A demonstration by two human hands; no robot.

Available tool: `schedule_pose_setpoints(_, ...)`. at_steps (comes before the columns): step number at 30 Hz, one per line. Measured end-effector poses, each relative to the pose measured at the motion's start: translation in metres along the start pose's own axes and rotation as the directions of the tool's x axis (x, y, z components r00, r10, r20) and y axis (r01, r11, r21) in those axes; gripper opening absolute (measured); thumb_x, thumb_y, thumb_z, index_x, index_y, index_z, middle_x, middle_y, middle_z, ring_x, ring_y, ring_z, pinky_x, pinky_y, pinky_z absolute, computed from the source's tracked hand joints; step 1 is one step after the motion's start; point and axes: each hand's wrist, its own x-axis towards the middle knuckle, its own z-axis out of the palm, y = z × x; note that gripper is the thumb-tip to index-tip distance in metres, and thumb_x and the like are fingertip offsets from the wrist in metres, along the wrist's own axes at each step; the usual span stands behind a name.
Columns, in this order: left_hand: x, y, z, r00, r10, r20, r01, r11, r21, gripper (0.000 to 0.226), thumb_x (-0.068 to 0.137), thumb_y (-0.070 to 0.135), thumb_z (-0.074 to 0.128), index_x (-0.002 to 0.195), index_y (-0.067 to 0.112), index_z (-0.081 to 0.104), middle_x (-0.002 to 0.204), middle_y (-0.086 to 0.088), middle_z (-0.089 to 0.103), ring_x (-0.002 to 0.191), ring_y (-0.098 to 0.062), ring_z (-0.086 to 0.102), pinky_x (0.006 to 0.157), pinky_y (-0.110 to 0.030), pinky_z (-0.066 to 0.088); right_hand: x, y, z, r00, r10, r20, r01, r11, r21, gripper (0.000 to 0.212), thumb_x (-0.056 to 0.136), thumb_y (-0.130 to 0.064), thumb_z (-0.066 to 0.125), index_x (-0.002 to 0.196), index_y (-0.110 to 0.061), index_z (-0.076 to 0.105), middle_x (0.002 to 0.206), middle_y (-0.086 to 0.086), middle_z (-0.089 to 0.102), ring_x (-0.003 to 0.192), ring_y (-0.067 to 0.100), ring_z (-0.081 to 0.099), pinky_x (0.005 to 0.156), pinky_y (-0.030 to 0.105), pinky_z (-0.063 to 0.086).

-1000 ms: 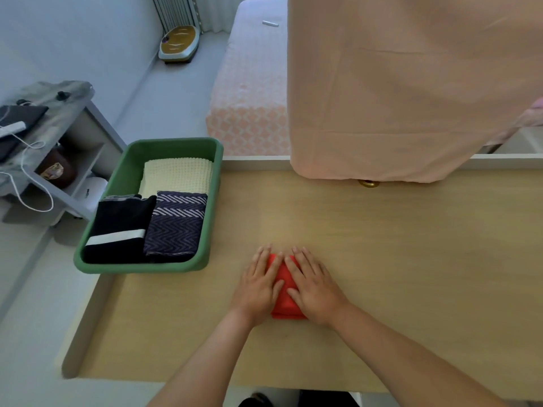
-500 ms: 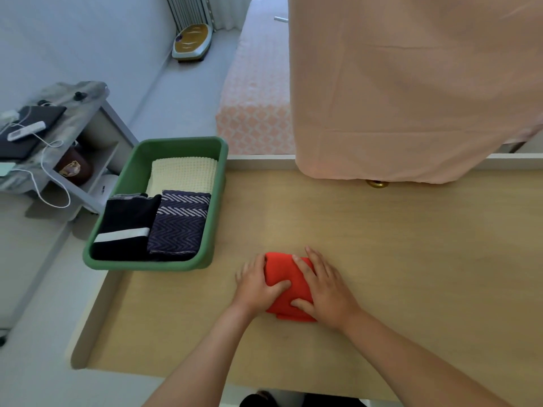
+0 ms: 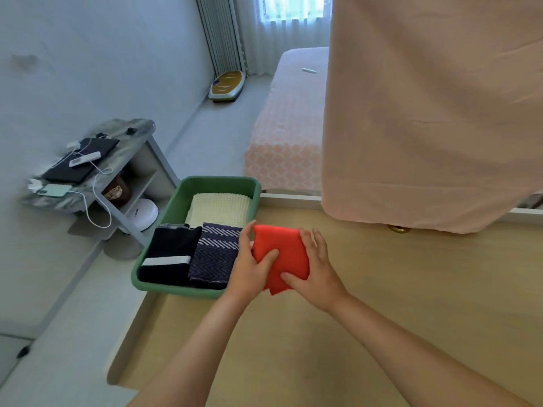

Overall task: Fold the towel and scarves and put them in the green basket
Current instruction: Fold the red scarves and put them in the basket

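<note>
Red scarf [image 3: 282,251] is up off the tabletop [image 3: 411,289] now, just beside the green basket [image 3: 220,180], at its right rim. I've got left hand [image 3: 252,268] and right hand [image 3: 318,279] fingers clamped on it; looks like the last piece to drop in.

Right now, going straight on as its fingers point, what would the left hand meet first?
Probably the right rim of the green basket, beside the cream towel; depth is unclear.

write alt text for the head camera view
Left hand and right hand hold a folded red scarf beside a green basket on a wooden table. Inside: a cream towel, a black scarf and a navy zigzag scarf.
</note>
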Motion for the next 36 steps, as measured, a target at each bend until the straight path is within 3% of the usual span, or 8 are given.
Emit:
schedule_pose_setpoints(6,0.051,0.019,-0.074,0.989,-0.065,-0.134,0.041,0.984,-0.173,0.060,0.093,0.022,0.066,0.137,0.037,0.027,0.125,0.004,0.053,0.100,-0.009,0.060,0.069,-0.019,0.052,0.056,-0.064,0.037,1.000,0.023,0.016,-0.025,0.985,0.170,0.089,0.083,-0.033,0.075,0.150,-0.052,0.020,0.156,-0.009,0.018,0.131,0.003,0.033,0.100,0.015,0.034)
schedule_pose_setpoints(9,0.074,0.014,-0.113,0.993,-0.083,-0.084,0.060,0.968,-0.246,0.040,0.095,0.007,0.053,0.121,0.034,0.038,0.129,0.003,0.050,0.096,-0.007,0.059,0.076,-0.037,0.059,0.087,-0.092,0.059,0.999,0.050,-0.009,-0.048,0.985,0.166,0.083,0.082,-0.027,0.077,0.148,-0.044,0.029,0.153,-0.010,0.021,0.125,0.009,0.039,0.087,0.006,0.035)
schedule_pose_setpoints(13,0.119,-0.004,-0.163,0.994,-0.070,-0.083,0.055,0.983,-0.172,0.042,0.086,-0.006,0.047,0.113,0.026,0.043,0.127,-0.010,0.052,0.091,-0.018,0.061,0.063,-0.029,0.054,0.135,-0.129,0.097,0.996,0.081,-0.032,-0.076,0.988,0.134,0.080,0.083,-0.022,0.076,0.148,-0.040,0.033,0.154,-0.007,0.022,0.131,0.015,0.039,0.103,0.021,0.036)
schedule_pose_setpoints(20,0.197,-0.044,-0.231,0.998,-0.064,0.022,0.060,0.987,0.148,0.059,0.085,0.004,0.055,0.135,0.027,0.033,0.132,-0.006,0.055,0.106,-0.020,0.061,0.091,-0.042,0.053,0.212,-0.164,0.160,0.987,0.160,0.021,-0.161,0.987,0.032,0.078,0.092,-0.016,0.065,0.156,-0.032,0.022,0.161,-0.003,0.006,0.143,0.021,0.025,0.107,0.020,0.023)
schedule_pose_setpoints(22,0.208,-0.059,-0.237,0.998,-0.052,0.045,0.028,0.906,0.423,0.061,0.088,0.017,0.057,0.142,0.023,0.030,0.135,-0.005,0.055,0.113,-0.026,0.059,0.100,-0.043,0.044,0.225,-0.155,0.174,0.977,0.202,0.068,-0.202,0.979,-0.004,0.080,0.094,-0.017,0.063,0.157,-0.031,0.017,0.163,-0.002,-0.002,0.147,0.023,0.020,0.113,0.027,0.025)
schedule_pose_setpoints(26,0.204,-0.084,-0.236,0.980,0.113,0.161,-0.195,0.464,0.864,0.062,0.091,0.043,0.053,0.145,0.019,0.036,0.133,-0.005,0.054,0.124,-0.026,0.046,0.108,-0.041,0.024,0.227,-0.128,0.193,0.934,0.312,0.175,-0.297,0.949,-0.103,0.084,0.094,-0.015,0.063,0.158,-0.031,0.012,0.165,0.000,-0.007,0.150,0.023,0.014,0.112,0.023,0.022)
schedule_pose_setpoints(33,0.222,-0.092,-0.230,0.896,0.363,0.257,-0.405,0.427,0.808,0.053,0.084,0.026,0.048,0.136,0.017,0.051,0.142,-0.007,0.045,0.130,-0.028,0.040,0.109,-0.044,0.029,0.241,-0.125,0.205,0.913,0.325,0.248,-0.305,0.945,-0.116,0.084,0.097,-0.025,0.060,0.159,-0.030,0.003,0.166,0.000,-0.011,0.152,0.020,0.001,0.119,0.029,0.015)
schedule_pose_setpoints(36,0.227,-0.096,-0.224,0.874,0.197,0.444,-0.485,0.398,0.779,0.055,0.097,0.029,0.035,0.150,0.016,0.033,0.157,-0.006,0.031,0.144,-0.025,0.027,0.118,-0.040,0.020,0.240,-0.127,0.207,0.895,0.357,0.266,-0.331,0.933,-0.138,0.072,0.102,-0.040,0.046,0.159,-0.028,0.004,0.165,0.000,-0.014,0.153,0.019,-0.002,0.121,0.033,0.010)
